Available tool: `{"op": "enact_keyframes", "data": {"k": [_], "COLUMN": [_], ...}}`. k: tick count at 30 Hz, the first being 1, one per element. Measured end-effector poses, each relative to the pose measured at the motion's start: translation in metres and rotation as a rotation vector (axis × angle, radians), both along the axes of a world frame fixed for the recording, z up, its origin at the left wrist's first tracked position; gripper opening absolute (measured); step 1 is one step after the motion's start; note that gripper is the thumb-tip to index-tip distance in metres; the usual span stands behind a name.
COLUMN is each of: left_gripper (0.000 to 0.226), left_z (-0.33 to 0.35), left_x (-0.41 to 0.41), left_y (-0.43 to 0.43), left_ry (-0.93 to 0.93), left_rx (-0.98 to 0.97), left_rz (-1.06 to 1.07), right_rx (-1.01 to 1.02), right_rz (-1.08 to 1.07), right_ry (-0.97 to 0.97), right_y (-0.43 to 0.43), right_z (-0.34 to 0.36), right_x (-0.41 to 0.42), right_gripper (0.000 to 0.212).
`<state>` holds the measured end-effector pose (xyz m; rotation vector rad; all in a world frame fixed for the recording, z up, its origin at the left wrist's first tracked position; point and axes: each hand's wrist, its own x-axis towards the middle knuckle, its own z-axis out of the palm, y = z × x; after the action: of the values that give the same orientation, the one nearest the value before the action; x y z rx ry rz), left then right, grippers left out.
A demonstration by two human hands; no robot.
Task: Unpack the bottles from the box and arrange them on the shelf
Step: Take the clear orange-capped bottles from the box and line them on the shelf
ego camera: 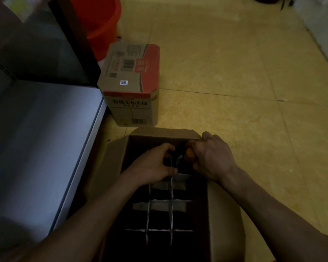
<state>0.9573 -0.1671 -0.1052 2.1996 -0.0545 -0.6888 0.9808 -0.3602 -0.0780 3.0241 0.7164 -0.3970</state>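
An open cardboard box (223, 214) with a grid of card dividers (159, 202) stands on the floor right below me. Both hands reach into its far row of cells. My right hand (210, 157) grips the top of a dark bottle with an orange cap (189, 153) at the far right cell. My left hand (153, 164) curls around something dark in the cell beside it, probably another bottle top; the thing itself is hidden. The near cells look dark, their contents not visible. The grey shelf (45, 138) lies to the left.
A closed printed carton (133, 86) stands on the yellow tiled floor (235, 72) just beyond the open box. A red bucket (100, 21) sits behind it, next to a dark panel (45, 50) above the shelf.
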Motion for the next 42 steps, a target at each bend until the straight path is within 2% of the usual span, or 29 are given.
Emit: {"op": "enact_keyframes", "data": {"k": [4, 11, 17, 22, 25, 32, 38, 42], "left_gripper": [0.08, 0.079, 0.096, 0.095, 0.085, 0.079, 0.08, 0.075], "left_z": [-0.008, -0.013, -0.014, -0.01, -0.003, 0.017, 0.035, 0.037], "left_x": [0.003, 0.005, 0.001, -0.001, -0.003, -0.002, -0.001, -0.003], "left_y": [0.002, -0.002, -0.012, -0.016, -0.012, 0.004, 0.012, 0.013], "left_ry": [0.035, 0.005, -0.021, -0.034, 0.044, 0.209, 0.275, 0.284], "left_rx": [0.008, -0.197, -0.264, -0.343, -0.435, -0.616, -0.632, -0.665], "left_rz": [-0.039, 0.052, 0.055, 0.069, 0.066, -0.005, -0.037, -0.026], "right_rx": [0.207, 0.631, 0.887, 1.103, 1.162, 1.191, 1.334, 1.465], "right_rz": [-0.092, -0.211, -0.287, -0.311, -0.308, -0.162, -0.087, -0.156], "right_ry": [-0.029, -0.113, -0.212, -0.244, -0.125, 0.349, 0.705, 0.717], "right_y": [-0.007, -0.013, -0.002, 0.005, 0.003, -0.005, -0.008, 0.005], "right_z": [0.01, 0.037, 0.051, 0.057, 0.058, 0.053, 0.049, 0.044], "right_x": [-0.004, -0.011, -0.015, -0.016, -0.01, 0.001, 0.01, 0.011], "right_gripper": [0.046, 0.038, 0.043, 0.042, 0.041, 0.041, 0.049, 0.045]}}
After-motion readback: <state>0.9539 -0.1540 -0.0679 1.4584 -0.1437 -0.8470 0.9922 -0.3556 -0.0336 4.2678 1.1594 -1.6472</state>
